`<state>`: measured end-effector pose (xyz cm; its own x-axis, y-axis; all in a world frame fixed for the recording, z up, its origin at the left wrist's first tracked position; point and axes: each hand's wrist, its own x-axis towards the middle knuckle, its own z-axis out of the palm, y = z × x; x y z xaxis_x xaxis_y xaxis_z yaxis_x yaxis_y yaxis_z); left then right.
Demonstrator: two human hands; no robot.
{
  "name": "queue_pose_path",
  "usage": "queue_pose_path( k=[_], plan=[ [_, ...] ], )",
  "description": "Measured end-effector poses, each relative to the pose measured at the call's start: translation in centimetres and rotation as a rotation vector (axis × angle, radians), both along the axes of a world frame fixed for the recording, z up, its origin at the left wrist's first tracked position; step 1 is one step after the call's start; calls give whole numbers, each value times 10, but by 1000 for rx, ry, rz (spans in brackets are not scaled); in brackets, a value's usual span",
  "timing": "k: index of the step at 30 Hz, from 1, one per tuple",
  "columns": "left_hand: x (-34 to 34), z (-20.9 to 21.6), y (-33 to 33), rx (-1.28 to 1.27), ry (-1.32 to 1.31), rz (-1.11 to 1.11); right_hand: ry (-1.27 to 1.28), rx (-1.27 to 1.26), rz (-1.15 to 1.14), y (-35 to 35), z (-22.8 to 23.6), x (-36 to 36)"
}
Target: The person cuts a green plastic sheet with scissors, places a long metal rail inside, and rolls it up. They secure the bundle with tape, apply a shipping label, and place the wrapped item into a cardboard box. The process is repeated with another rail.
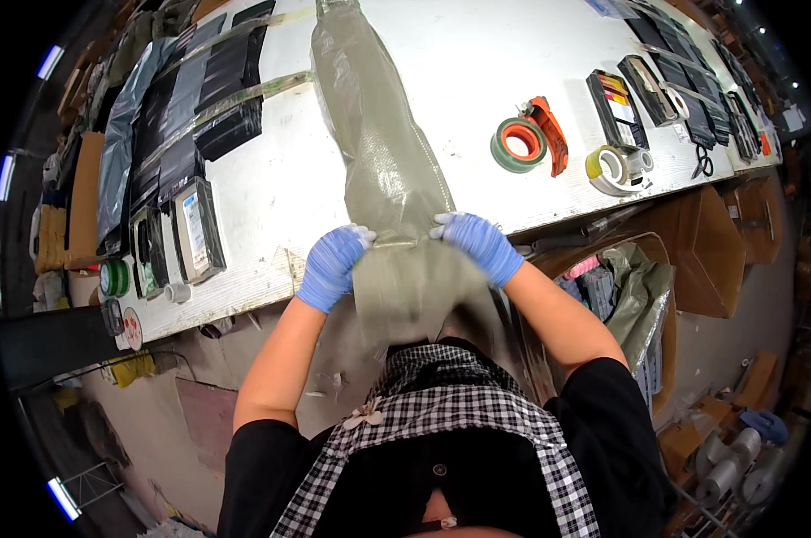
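Observation:
A long grey-green woven plastic sack (383, 134) lies lengthwise on the white table (486, 54), bulging over what it holds, which is hidden. Its near end hangs past the table's front edge toward my apron and is smeared by motion. My left hand (333, 262), in a blue and white glove, pinches the sack's left side near that edge. On the opposite side my right hand (482, 245), gloved alike, has its fingers closed on the same sack. A crosswise fold runs between the two hands.
Black plastic-wrapped packs (230, 81) and open boxes (195, 229) line the left. Rightward lie an orange tape dispenser (550, 134) with a green tape roll (502, 152), more tape rolls (604, 184) and scissors (703, 163). Below the right edge stands a cardboard box (663, 345) holding folded sacks.

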<state>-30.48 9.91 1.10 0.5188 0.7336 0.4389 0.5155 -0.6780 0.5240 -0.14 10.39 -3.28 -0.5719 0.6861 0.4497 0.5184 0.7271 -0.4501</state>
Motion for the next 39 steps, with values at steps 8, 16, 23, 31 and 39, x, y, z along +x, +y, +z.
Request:
queue_pose_path(
  k=[8,16,23,31,39],
  plan=[
    [-4,10,-99,-290,-107,238,382,-378,-289,-98,35,-12],
    [36,-9,-76,-716,-531,784,639,-833,-820,-48,33,-43],
    [35,-31,-89,-791,-558,870,610,-1027,-810,-51,8,-67],
    [11,-20,-104,-678,-348,849,659,-1068,-788,-76,27,-75],
    [12,32,-107,-422,-553,663,1241,-936,-771,-81,35,-37]
  ],
)
